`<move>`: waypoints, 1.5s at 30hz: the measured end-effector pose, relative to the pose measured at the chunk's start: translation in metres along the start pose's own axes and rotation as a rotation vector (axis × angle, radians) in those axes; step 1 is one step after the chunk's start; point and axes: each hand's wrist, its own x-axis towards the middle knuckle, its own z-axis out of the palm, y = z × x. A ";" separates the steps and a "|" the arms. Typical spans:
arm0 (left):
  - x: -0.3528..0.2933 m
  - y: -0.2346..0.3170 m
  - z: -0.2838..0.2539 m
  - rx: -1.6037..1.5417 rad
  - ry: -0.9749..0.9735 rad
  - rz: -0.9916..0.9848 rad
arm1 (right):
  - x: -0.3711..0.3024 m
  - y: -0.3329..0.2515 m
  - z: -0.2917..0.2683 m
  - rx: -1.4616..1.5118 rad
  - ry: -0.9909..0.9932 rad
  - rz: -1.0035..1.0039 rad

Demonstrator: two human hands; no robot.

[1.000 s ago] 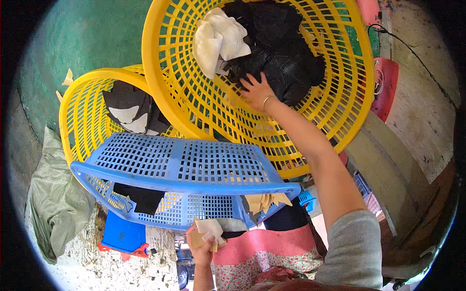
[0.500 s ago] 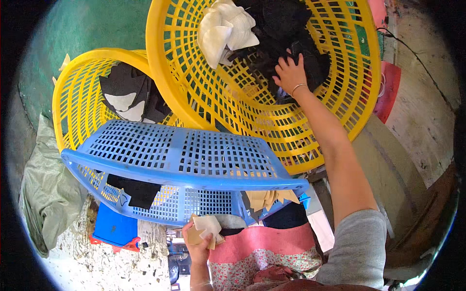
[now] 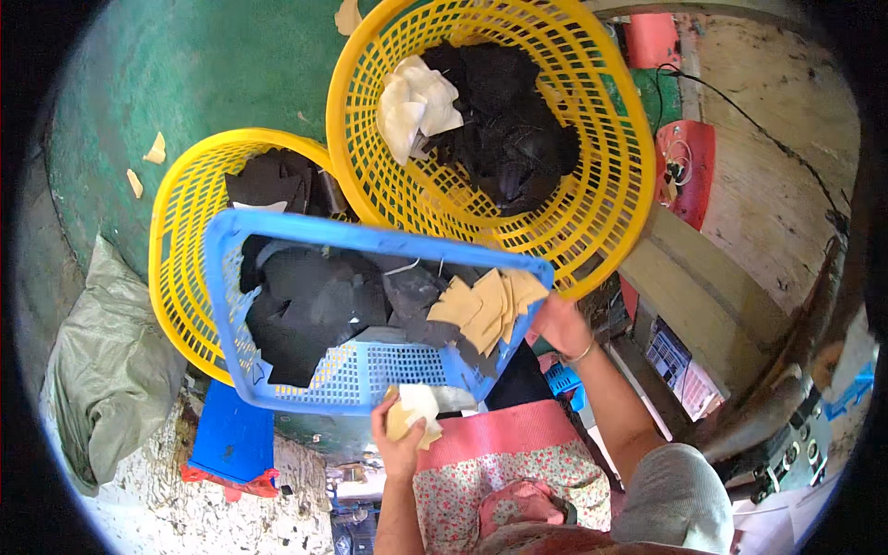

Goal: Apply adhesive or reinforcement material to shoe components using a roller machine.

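Observation:
My left hand (image 3: 400, 440) is closed on a small stack of tan and white cut pieces (image 3: 414, 413), just in front of the near rim of a blue plastic basket (image 3: 370, 239). Inside that basket lie dark cut pieces (image 3: 319, 296) and a fanned pile of tan pieces (image 3: 490, 310). My right hand (image 3: 562, 326) grips the basket's right end, with its fingertips partly hidden. Beyond it, a large yellow basket (image 3: 344, 111) holds a heap of black pieces (image 3: 509, 129) and white ones (image 3: 416, 106).
A second yellow basket (image 3: 165, 268) with dark pieces sits behind the blue one. At left are a grey-green sack (image 3: 116, 370) and a blue bin (image 3: 231, 435). Tan scraps (image 3: 155, 148) lie on the green floor. A cable (image 3: 758, 120) runs along the right.
My right hand has come out of the large yellow basket and back to the blue basket's right end. The blue basket's inside now shows more fully. My left hand keeps its stack.

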 end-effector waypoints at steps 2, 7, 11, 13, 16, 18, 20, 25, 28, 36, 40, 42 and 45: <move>-0.002 0.018 0.018 0.201 -0.100 0.165 | -0.015 0.011 0.004 -0.387 0.080 -0.081; 0.011 0.050 0.057 0.127 -0.341 0.227 | 0.010 0.048 -0.048 -0.162 0.476 -0.260; -0.005 0.101 0.080 -0.241 -0.491 0.146 | 0.027 0.044 -0.132 -0.028 0.543 -0.286; -0.012 0.115 0.080 -0.208 -0.514 0.153 | 0.044 0.026 -0.149 0.131 0.574 -0.355; -0.024 0.124 0.085 -0.163 -0.548 0.165 | 0.072 0.011 -0.168 0.176 0.663 -0.336; -0.032 0.122 0.076 -0.115 -0.531 0.153 | 0.079 0.012 -0.150 0.176 0.760 -0.276; -0.035 0.117 0.067 -0.078 -0.537 0.172 | 0.081 0.007 -0.126 0.019 0.817 -0.208; -0.081 0.118 0.096 -0.023 -0.687 0.112 | 0.025 0.055 -0.180 -0.240 0.968 -0.040; -0.137 0.149 0.074 0.013 -0.650 0.132 | -0.098 0.039 -0.019 0.131 0.270 -0.180; -0.301 0.140 0.120 0.421 -1.026 0.231 | -0.402 -0.015 0.067 0.011 0.233 -0.513; -0.379 0.127 0.135 0.494 -1.083 0.083 | -0.486 -0.019 0.051 0.115 0.237 -0.602; -0.408 0.120 0.154 0.357 -0.973 -0.279 | -0.535 -0.033 0.035 0.130 0.271 -0.631; -0.426 0.096 0.192 0.483 -1.087 -0.162 | -0.587 -0.036 -0.001 0.365 0.512 -0.996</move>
